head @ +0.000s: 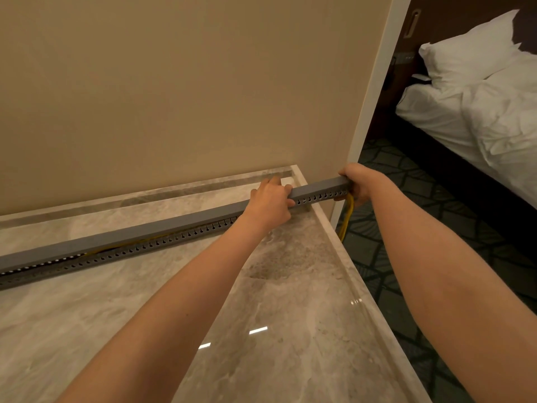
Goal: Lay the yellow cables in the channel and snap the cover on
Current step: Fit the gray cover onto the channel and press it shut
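A long grey slotted channel (151, 245) lies across the marble countertop (276, 330), from the left edge to past the right rim. Its flat grey cover (139, 232) sits on top along the length. Yellow cables (348, 216) hang out of the channel's right end toward the floor, and a thin yellow line shows through the slots near the left. My left hand (271, 199) is wrapped over the cover and channel near the right end. My right hand (359, 181) grips the very end of the channel, beyond the counter's edge.
A beige wall (174, 82) stands right behind the channel. The counter's raised right rim (334, 231) drops to a dark patterned carpet (406, 213). A bed with white linen (479, 97) lies at the far right.
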Motion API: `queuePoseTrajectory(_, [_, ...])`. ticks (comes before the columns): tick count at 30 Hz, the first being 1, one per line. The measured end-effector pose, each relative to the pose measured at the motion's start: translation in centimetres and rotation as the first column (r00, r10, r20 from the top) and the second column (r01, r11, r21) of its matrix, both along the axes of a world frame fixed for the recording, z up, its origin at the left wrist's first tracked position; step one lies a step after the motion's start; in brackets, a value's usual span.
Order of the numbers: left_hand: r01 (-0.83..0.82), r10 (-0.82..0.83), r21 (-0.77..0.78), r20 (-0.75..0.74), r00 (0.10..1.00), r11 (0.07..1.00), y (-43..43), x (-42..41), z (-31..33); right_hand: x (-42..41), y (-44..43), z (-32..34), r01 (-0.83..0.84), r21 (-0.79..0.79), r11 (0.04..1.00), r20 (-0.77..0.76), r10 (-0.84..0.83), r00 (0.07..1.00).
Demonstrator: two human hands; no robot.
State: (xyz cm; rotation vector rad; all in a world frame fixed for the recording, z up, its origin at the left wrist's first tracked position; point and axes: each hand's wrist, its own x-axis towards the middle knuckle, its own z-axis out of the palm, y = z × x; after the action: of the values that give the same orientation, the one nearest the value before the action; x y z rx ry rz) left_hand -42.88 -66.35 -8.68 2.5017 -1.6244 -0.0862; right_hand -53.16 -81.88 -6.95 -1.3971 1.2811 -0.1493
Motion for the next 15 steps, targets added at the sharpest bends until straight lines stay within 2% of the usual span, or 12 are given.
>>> queuePoseTrajectory(3, [-0.006, 0.006, -0.008, -0.010, 1.000, 1.000, 0.2, 0.3, -0.2, -0.5, 0.1, 0.6, -0.007, 0.088, 0.996, 0.010, 0.006, 1.000])
queuePoseTrajectory(9, [0.017, -0.017, -0.044, -0.005, 1.000, 0.999, 0.5, 0.5, -0.4, -0.4, -0.1, -0.1, 0.059, 0.157, 0.986, -0.027, -0.055, 0.998])
queuePoseTrajectory(15, [0.086, -0.086, -0.115, 0.012, 0.996, 0.990, 1.3, 0.9, -0.9, 0.1, 0.2, -0.9, 0.004, 0.060, 0.998, -0.097, 0.002, 0.995])
